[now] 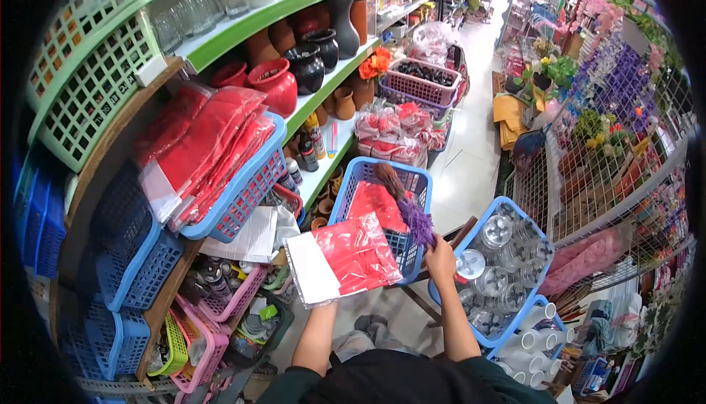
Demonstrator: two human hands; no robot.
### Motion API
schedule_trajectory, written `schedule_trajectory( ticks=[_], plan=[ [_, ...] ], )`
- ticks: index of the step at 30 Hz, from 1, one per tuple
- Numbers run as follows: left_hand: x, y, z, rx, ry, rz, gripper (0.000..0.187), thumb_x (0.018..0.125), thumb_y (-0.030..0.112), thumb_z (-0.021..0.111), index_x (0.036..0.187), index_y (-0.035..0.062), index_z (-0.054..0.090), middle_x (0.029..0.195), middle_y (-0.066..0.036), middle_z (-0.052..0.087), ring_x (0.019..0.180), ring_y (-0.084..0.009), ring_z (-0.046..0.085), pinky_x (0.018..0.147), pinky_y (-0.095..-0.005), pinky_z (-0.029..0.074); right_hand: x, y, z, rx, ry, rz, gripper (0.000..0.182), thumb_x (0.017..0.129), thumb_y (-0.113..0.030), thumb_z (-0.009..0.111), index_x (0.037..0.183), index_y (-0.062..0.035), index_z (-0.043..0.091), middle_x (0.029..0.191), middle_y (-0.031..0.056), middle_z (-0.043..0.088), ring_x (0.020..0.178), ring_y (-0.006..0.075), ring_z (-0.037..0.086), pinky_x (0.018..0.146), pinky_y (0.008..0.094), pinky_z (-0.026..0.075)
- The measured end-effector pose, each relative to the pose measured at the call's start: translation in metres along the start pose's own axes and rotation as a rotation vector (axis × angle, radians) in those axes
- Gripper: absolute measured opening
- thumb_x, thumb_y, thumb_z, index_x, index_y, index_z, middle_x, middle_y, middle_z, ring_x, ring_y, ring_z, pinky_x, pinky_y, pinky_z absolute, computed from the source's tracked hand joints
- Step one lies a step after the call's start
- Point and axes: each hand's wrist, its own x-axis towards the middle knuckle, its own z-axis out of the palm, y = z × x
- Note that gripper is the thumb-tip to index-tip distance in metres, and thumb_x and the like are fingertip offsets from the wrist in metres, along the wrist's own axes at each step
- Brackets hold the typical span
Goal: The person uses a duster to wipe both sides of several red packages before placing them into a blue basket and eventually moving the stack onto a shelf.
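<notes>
My left hand is under a clear-wrapped red and white packet, which it holds up; its fingers are hidden beneath. The packet overlaps the front of a blue basket with more red packets inside. My right hand is closed at the lower end of a purple bunch with a brown, rough upper part. That bunch lies across the basket's right side.
To the right, a blue basket holds clear jars, with white bottles below. A blue basket heaped with red packets stands left. Green-edged shelves carry pots; wire racks stand right.
</notes>
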Motion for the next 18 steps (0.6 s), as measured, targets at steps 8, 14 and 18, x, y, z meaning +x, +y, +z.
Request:
schedule_trajectory(
  ticks=[8, 14, 18],
  plan=[
    [0.044, -0.006, -0.035, 0.160, 0.117, -0.082, 0.055, 0.093, 0.045, 0.033, 0.133, 0.0075, 0.037, 0.131, -0.011, 0.045, 0.117, -0.0285, 0.045, 0.100, -0.0436, 0.037, -0.058, 0.015, -0.059, 0.252, 0.327, -0.648, 0.030, 0.071, -0.004, 0.062, 0.101, -0.0060, 0.060, 0.079, 0.0147, 0.057, 0.065, 0.0320, 0.054, 0.059, 0.0393, 0.043],
    [0.068, -0.010, -0.067, 0.275, 0.185, -0.131, 0.056, 0.093, 0.046, 0.033, 0.133, 0.0074, 0.037, 0.131, -0.011, 0.045, 0.118, -0.0288, 0.044, 0.100, -0.0438, 0.037, -0.092, 0.025, -0.071, -0.087, 0.268, -0.800, 0.036, 0.064, 0.000, 0.060, 0.098, -0.0101, 0.063, 0.078, 0.0115, 0.052, 0.073, 0.0301, 0.051, 0.062, 0.0406, 0.039],
    [0.061, -0.010, -0.058, 0.358, 0.205, -0.169, 0.056, 0.093, 0.046, 0.033, 0.133, 0.0073, 0.037, 0.131, -0.011, 0.045, 0.118, -0.0290, 0.044, 0.100, -0.0440, 0.037, -0.086, 0.047, -0.059, 0.134, 0.421, -0.310, 0.031, 0.073, 0.000, 0.058, 0.104, -0.0034, 0.058, 0.092, 0.0186, 0.056, 0.081, 0.0363, 0.052, 0.070, 0.0435, 0.041]
  ],
)
